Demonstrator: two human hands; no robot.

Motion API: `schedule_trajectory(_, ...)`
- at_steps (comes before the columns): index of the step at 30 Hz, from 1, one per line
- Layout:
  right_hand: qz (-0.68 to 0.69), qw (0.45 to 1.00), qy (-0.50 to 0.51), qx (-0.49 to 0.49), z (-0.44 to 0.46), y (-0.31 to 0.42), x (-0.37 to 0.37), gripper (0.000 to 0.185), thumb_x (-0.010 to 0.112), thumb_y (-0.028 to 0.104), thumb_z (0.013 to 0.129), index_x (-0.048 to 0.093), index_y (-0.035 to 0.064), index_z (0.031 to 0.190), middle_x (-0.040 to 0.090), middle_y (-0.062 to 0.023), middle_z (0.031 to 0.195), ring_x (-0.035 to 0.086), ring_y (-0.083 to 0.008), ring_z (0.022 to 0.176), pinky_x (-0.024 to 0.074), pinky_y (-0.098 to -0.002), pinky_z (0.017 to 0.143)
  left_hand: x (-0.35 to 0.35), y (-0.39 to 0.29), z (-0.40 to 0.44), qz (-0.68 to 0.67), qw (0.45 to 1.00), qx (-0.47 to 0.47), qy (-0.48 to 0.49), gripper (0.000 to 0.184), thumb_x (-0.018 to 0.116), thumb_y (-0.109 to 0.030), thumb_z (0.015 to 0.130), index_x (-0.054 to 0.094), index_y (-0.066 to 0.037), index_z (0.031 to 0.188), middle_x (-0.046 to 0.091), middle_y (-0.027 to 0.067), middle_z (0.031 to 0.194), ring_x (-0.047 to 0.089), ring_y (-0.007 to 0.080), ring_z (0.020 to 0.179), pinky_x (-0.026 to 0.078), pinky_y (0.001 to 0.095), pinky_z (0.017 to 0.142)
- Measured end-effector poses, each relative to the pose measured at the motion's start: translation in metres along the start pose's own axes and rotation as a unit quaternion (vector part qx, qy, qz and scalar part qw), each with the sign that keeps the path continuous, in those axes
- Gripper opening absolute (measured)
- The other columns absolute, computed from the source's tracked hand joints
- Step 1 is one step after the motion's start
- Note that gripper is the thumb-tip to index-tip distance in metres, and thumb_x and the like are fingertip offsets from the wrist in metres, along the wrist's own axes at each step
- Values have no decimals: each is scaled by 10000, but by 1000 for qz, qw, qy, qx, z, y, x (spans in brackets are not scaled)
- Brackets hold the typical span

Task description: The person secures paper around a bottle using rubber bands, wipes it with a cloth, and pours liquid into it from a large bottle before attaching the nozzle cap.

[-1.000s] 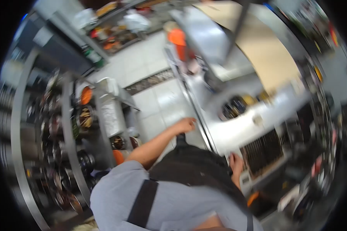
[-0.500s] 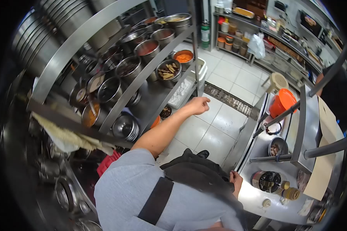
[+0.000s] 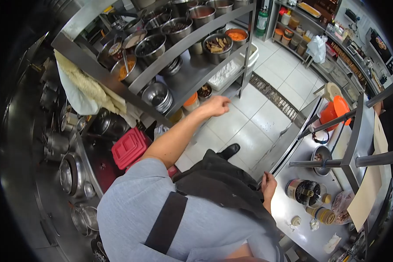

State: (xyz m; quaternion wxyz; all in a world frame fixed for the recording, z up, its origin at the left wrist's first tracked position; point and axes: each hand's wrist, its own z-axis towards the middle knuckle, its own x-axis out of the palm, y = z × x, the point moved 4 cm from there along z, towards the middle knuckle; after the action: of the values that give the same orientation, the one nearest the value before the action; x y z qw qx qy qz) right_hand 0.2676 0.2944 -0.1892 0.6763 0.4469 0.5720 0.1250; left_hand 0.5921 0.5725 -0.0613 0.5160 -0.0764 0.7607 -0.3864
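My left hand (image 3: 216, 106) reaches out over the floor beside the steel shelf rack (image 3: 185, 94). Its fingers are loosely bent and a little apart, with nothing seen in them. Nearest to it are an orange-topped tub (image 3: 191, 101) and a small bowl of dark food (image 3: 204, 91) under the rack. My right hand (image 3: 268, 187) hangs low at the edge of the steel counter (image 3: 280, 201), fingers slightly bent and empty as far as I see. Whether it touches the edge I cannot tell. A dark-filled jar (image 3: 302, 191) lies on that counter.
Steel bowls of food, one with orange contents (image 3: 236, 35), fill the rack. A red lidded box (image 3: 131, 147) stands at left. A floor drain grate (image 3: 273, 97) crosses the white tiles. On the right counter are an orange container (image 3: 335, 112) and a metal bowl (image 3: 322, 160).
My view has turned, so the rack sits higher and the red box shows more fully. My left hand is slightly left and higher in view. A black shoe shows more clearly.
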Motion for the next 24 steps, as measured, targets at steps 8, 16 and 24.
schedule_trajectory(8,11,999,-42,-30,2,1,2,166,627,96,881,699,-3,993,688,-203,899,680,-333,843,520,-373,778,-51,94,-15,16,974,-159,-159,264,602,-201,810,721,-75,1010,712,151,930,695,271,839,542,367,752)
schedule_trajectory(16,26,996,-63,64,3,0,5,172,615,110,880,701,8,989,697,-188,920,690,-324,825,535,-376,746,-172,290,36,-437,748,-360,-346,643,526,-427,955,334,-8,1404,524,276,1225,623,424,1042,589,491,726)
schedule_trajectory(24,-37,997,-31,65,8,5,1,187,627,133,862,695,5,980,693,-183,935,663,-364,857,529,-413,772,-204,375,109,-536,725,-317,-294,547,589,-293,897,347,-49,1322,467,165,1230,512,321,1091,551,402,714)
